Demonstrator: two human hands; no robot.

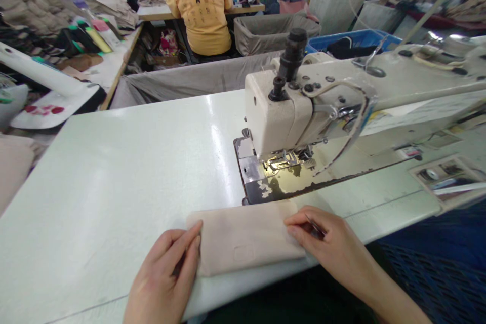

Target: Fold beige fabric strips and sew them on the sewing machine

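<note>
A folded beige fabric piece (246, 235) lies at the front edge of the pale sewing table (152, 172), with a small stitched rectangle near its lower middle. My left hand (169, 263) pinches its left end between thumb and forefinger. At the right end, my right hand (322, 235) grips the fabric with thumb and fingertips; a slim dark tool, its kind unclear, shows among the curled fingers. Just beyond the fabric stands the sewing machine (277, 116), its needle area lit over the metal plate (261, 190).
A tool recess (451, 177) is set in the table at the right. Behind it stand a blue bin (357, 40) and a cloth-lined bin (273, 33). A person in a yellow shirt (199, 5) sits farther back. Fabric stacks (38, 10) fill the left side.
</note>
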